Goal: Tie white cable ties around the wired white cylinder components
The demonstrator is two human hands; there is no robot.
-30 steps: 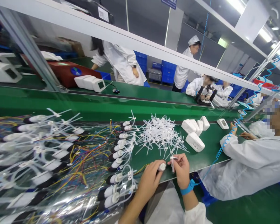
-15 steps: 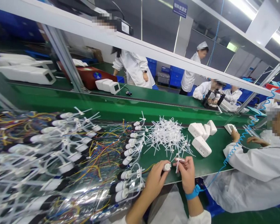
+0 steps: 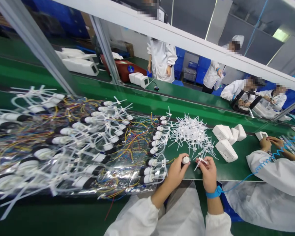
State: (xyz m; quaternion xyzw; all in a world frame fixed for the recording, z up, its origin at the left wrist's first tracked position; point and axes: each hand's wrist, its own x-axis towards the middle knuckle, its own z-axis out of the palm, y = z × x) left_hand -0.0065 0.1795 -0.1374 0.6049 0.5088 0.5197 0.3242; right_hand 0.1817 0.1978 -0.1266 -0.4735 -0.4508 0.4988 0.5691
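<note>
My left hand (image 3: 175, 170) is closed around a white cylindrical part (image 3: 186, 160), its round end facing up and to the right. Yellow wire shows beside that hand. Just to the right, my right hand (image 3: 209, 172) pinches a thin white tube piece with a joint (image 3: 201, 161); a small gap separates it from the cylinder. Beyond both hands lies a heap of similar white tube pieces (image 3: 190, 131). Left of my left hand, black-and-white cylinders (image 3: 147, 178) with wires and white tubes attached lie in a row on clear plastic.
More wired cylinders (image 3: 61, 141) cover the bench to the left. Several white housings (image 3: 226, 151) sit right of the heap. A co-worker's sleeve (image 3: 267, 167) is at the right, near a coiled blue cord (image 3: 263, 165). A metal post (image 3: 104, 49) rises behind the bench.
The view has swung left, so the bench and things appear farther right. Both hands keep their hold, with the tube piece and cylinder still apart.
</note>
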